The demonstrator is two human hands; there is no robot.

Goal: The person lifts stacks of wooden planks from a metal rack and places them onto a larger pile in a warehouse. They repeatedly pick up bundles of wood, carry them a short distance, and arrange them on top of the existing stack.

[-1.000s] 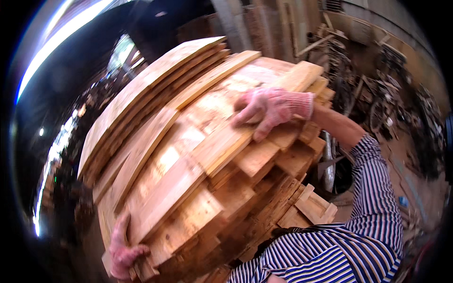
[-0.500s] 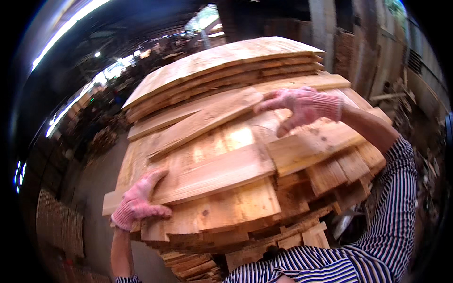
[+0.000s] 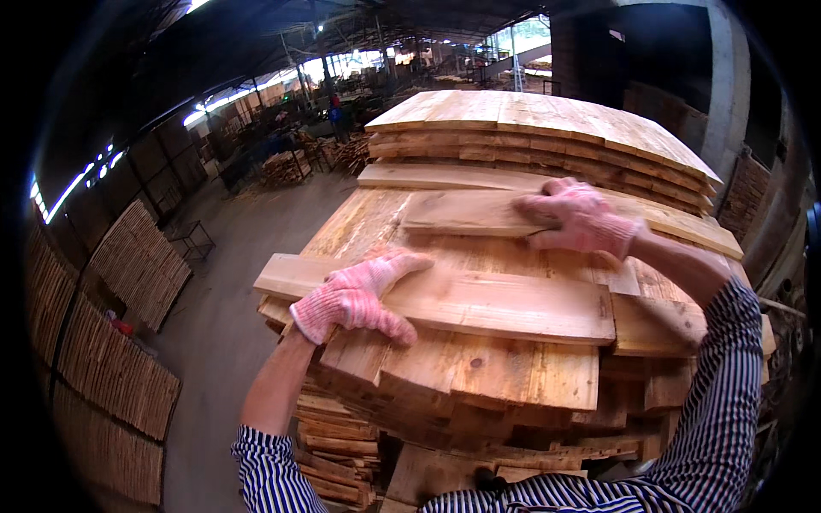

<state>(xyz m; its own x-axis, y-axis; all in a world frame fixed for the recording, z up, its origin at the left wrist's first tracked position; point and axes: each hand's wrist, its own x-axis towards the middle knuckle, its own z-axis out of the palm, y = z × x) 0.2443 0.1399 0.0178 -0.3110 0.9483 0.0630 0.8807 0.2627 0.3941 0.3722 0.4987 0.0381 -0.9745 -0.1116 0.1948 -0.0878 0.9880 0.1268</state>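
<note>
A tall stack of pale wooden boards [image 3: 479, 376] fills the middle of the view. My left hand [image 3: 359, 295], in a pink knit glove, lies on the left part of a long board [image 3: 479, 301] across the top of the stack, thumb hooked over its near edge. My right hand [image 3: 577, 218], gloved the same way, presses flat on another board [image 3: 462, 211] farther back. Behind it rises a higher pile of boards [image 3: 547, 128]. Both forearms wear blue-and-white striped sleeves.
Racks of thin wood strips [image 3: 128, 282] lean along the left side. A concrete floor [image 3: 214, 282] runs left of the stack toward more wood piles [image 3: 286, 167] and a distant person in the shed. A pillar [image 3: 727, 94] stands at the right.
The view has swung so the stack now lies level before me. My left hand has moved from the lower corner up onto the long top board; my right hand stays on the farther board.
</note>
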